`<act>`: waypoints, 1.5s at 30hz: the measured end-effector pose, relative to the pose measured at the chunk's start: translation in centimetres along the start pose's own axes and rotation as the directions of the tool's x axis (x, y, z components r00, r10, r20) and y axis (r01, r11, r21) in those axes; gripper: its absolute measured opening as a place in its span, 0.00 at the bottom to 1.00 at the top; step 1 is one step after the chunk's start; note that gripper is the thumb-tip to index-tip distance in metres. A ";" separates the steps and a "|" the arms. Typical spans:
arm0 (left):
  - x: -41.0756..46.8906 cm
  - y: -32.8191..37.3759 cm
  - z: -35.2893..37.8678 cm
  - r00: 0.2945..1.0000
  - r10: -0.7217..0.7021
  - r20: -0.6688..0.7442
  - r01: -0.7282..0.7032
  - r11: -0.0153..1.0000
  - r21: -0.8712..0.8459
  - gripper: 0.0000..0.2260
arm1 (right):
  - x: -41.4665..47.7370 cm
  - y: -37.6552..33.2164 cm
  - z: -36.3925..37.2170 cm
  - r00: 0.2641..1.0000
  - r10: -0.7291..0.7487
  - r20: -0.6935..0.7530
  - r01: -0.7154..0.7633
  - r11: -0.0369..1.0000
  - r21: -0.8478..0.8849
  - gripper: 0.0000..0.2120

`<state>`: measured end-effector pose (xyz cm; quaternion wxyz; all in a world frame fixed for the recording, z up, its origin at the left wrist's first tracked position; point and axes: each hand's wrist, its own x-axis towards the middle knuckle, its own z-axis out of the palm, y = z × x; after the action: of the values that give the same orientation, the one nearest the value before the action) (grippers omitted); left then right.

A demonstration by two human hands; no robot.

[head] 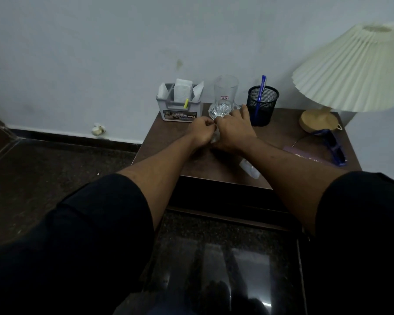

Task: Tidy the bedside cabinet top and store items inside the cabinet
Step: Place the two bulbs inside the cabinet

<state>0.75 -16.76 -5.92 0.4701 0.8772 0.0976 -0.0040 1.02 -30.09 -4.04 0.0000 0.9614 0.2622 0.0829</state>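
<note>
While a pale crumpled scrap (215, 138) is being held at the middle of the dark brown wooden bedside cabinet top (168, 142), it is being pinched in the curled fingers of the left hand (201, 130), whose grip is clenched on it. The right hand (234, 130) is being laid over its other side (whether that grip is closed on the scrap cannot be told). Both hands are probably being used so that loose litter is being gathered into one piece. Behind them, the clear drinking glass (225, 94), the grey plastic organiser box (180, 110) and the black mesh pen cup (263, 105) are standing upright along the wall, clear of the working space. The blue sunglasses (335, 148) are lying beside the cream pleated lamp (350, 71), not yet stored.
</note>
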 end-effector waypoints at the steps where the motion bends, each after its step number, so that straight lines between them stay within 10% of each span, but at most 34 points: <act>1: 0.0 0.1 -0.1 1.000 0.004 0.002 -0.004 1.000 -0.001 0.10 | 0.0 -0.1 -0.1 1.000 -0.013 0.007 0.014 1.000 -0.015 0.31; 21: -9.6 1.7 -4.0 0.967 -0.207 -0.148 0.128 0.897 -0.424 0.12 | -7.1 -4.7 -5.3 0.976 -0.024 -0.217 0.073 0.972 0.221 0.27; 29: -16.0 2.6 -4.9 0.965 -0.241 -0.103 0.132 0.786 -0.604 0.13 | -12.5 -6.5 -6.8 0.953 0.283 -0.110 -0.106 0.649 0.754 0.18; 45: -23.6 -1.0 -4.5 0.953 -0.302 -0.004 0.222 0.713 -0.665 0.06 | -19.3 -10.2 -5.0 0.827 0.505 0.248 -0.315 0.049 0.948 0.12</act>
<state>-22.94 -16.48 -1.88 0.7365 0.6313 0.2424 0.0134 -21.25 -31.24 -2.66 -0.6474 0.7607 -0.0327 -0.0321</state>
